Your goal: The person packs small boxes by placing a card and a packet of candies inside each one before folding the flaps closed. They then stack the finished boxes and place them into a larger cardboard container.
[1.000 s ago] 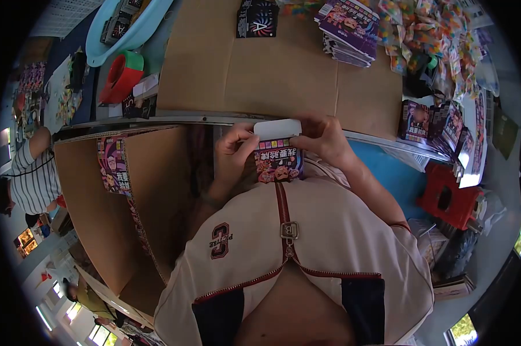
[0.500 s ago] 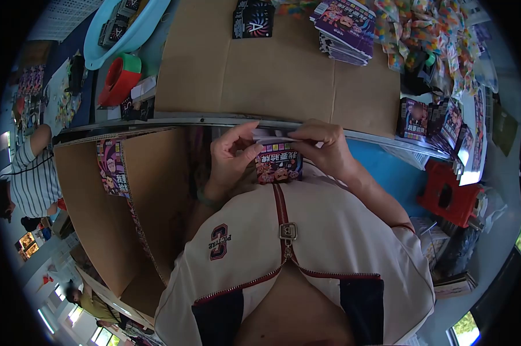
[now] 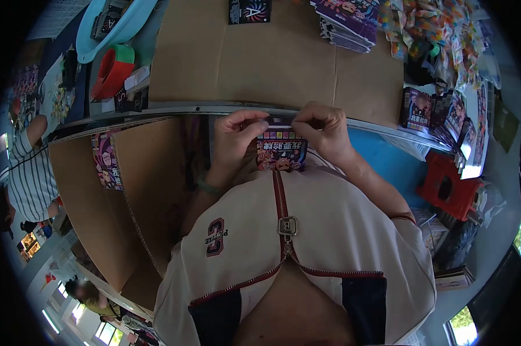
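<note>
A small purple card box (image 3: 281, 151), printed with bright characters and cartoon figures, is held upright against the front of my shirt, below the table edge. My left hand (image 3: 232, 138) pinches the left end of its top edge between thumb and fingers. At the other end, my right hand (image 3: 325, 131) has thumb and fingers closed on the top edge. Between the fingertips a narrow pale strip of the top flap shows. The back of the box and anything inside it are hidden.
Cardboard (image 3: 246, 63) covers the table, with stacked purple booklets (image 3: 350, 26) and a black card pack (image 3: 250, 11) on it. More boxes (image 3: 417, 108) stand at the right. A large open carton (image 3: 87, 213) is at my left, near a red-green tape dispenser (image 3: 111, 72). People are at far left.
The pale top flap, raised and broad before, now shows only as a thin strip along the box's top edge. Both hands remain at that edge, and the view has tilted slightly.
</note>
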Tool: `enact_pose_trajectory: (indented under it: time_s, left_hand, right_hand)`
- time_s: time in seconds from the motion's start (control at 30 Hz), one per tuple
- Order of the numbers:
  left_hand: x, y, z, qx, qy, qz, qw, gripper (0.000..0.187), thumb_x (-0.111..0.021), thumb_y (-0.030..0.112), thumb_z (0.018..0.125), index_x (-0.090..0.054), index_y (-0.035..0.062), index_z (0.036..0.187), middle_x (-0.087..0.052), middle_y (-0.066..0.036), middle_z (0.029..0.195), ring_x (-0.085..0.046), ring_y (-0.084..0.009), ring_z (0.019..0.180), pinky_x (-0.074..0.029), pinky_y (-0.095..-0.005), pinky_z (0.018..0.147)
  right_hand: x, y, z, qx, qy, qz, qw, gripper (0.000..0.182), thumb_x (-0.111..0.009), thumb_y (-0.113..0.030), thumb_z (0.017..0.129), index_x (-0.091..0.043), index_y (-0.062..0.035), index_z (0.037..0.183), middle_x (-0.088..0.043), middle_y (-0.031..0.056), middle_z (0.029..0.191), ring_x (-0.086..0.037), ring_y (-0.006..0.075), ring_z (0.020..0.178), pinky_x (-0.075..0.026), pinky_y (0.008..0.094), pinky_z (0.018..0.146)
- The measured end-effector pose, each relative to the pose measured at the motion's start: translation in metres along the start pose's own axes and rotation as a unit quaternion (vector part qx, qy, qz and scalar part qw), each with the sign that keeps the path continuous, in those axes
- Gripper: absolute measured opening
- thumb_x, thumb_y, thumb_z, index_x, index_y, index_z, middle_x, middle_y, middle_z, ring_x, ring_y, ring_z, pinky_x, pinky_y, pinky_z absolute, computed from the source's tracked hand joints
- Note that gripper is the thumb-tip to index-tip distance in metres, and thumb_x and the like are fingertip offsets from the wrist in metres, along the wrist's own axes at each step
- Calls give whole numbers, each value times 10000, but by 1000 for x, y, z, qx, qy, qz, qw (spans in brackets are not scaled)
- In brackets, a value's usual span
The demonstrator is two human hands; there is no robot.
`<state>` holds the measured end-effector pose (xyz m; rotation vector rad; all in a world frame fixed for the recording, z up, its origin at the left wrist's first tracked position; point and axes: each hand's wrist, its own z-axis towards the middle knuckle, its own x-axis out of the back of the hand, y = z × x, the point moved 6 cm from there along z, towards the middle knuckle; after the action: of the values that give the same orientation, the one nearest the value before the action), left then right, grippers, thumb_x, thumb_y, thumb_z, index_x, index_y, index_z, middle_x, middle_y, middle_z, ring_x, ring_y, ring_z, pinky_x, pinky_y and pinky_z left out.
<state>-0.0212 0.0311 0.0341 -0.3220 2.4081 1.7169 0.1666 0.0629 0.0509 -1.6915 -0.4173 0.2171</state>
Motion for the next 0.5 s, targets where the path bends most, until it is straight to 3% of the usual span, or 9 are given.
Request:
enact_pose_trajectory:
  time_s: [0.1, 0.13, 0.2, 0.23, 0.33, 0.37, 0.4, 0.43, 0.5]
  left_hand:
    - [6, -12, 0, 26, -26, -4, 999, 146, -625, -66, 827, -703, -42, 947, -643, -41, 829, -606, -79, 787, -484, -224, 700]
    - [4, -5, -1, -8, -60, 5, 998, 143, -627, -58, 832, -701, -44, 954, -644, -45, 837, -610, -87, 811, -483, -227, 726]
    - [0, -3, -5, -41, -94, 12, 995, 141, -630, -51, 837, -699, -45, 960, -645, -49, 845, -613, -94, 834, -482, -230, 752]
    - [-1, -5, -8, -66, -78, 55, 993, 135, -635, -37, 842, -699, -45, 960, -650, -57, 861, -613, -100, 843, -483, -234, 754]
    - [10, -9, -11, -112, -20, 104, 988, 128, -640, -8, 860, -695, -45, 969, -664, -65, 884, -617, -107, 841, -486, -237, 755]
    - [18, -7, -9, -130, 24, 109, 985, 129, -639, 9, 872, -692, -46, 976, -673, -66, 892, -620, -107, 832, -489, -236, 754]
    - [31, -10, -5, -102, 73, 40, 991, 131, -632, 20, 884, -690, -47, 980, -681, -68, 895, -624, -106, 822, -491, -234, 755]
    - [41, -11, -1, -72, 118, -30, 990, 134, -624, 31, 896, -688, -49, 983, -689, -70, 898, -627, -105, 813, -493, -231, 756]
    - [50, -5, 12, -88, 143, -72, 983, 134, -620, 49, 911, -691, -52, 961, -693, -62, 860, -630, -101, 784, -493, -221, 746]
  right_hand:
    - [-1, 1, -7, 71, -2, -9, 997, 55, -649, 39, 823, -686, 25, 862, -683, 79, 849, -617, 86, 716, -496, 233, 630]
    - [1, 1, -8, 70, -1, -9, 998, 55, -649, 39, 823, -686, 25, 862, -683, 79, 849, -617, 86, 716, -496, 233, 630]
    - [1, -3, -13, 88, -51, -24, 995, 120, -651, 33, 824, -699, 13, 932, -701, 141, 928, -658, 163, 771, -529, 282, 683]
    - [6, -1, -13, 87, -50, -25, 995, 120, -651, 33, 824, -699, 13, 932, -701, 141, 928, -658, 163, 771, -529, 282, 683]
    - [7, -10, -11, 167, -114, -105, 974, 279, -680, 17, 799, -687, -25, 1074, -672, 187, 1106, -674, 262, 865, -552, 344, 740]
    - [4, -20, -12, 211, -97, -225, 946, 368, -698, 11, 770, -668, -48, 1132, -634, 189, 1183, -664, 296, 890, -555, 361, 754]
    - [0, -31, -11, 254, -76, -341, 902, 459, -716, 6, 742, -650, -72, 1190, -596, 191, 1260, -654, 331, 915, -558, 378, 768]
    - [-7, -43, -10, 318, -60, -342, 882, 572, -730, 11, 687, -622, -105, 1237, -532, 171, 1352, -640, 339, 930, -559, 397, 766]
    - [-17, -41, 2, 326, -100, -352, 872, 616, -738, -11, 667, -605, -137, 1255, -524, 134, 1355, -618, 323, 988, -553, 405, 776]
